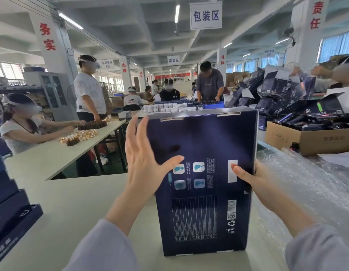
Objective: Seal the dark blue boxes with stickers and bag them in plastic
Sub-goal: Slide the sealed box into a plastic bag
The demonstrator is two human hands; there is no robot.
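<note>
Dark blue box (203, 173) stands upright on our pale table (72, 202), printed back facing us, our right hand (255, 180) gripping its right edge, our left hand (142, 163) spread loose at its left edge, bubble wrap (306, 182) alongside.

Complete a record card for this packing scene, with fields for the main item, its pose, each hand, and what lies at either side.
Main item: dark blue box, printed panel with barcode facing the camera
Pose: upright, standing on end on the table
Left hand: open, fingers spread, at the box's left edge
Right hand: grips the box's right edge, thumb on the printed panel
Left side: stack of dark blue boxes
Right side: bubble wrap on the table; cardboard carton behind it
</note>
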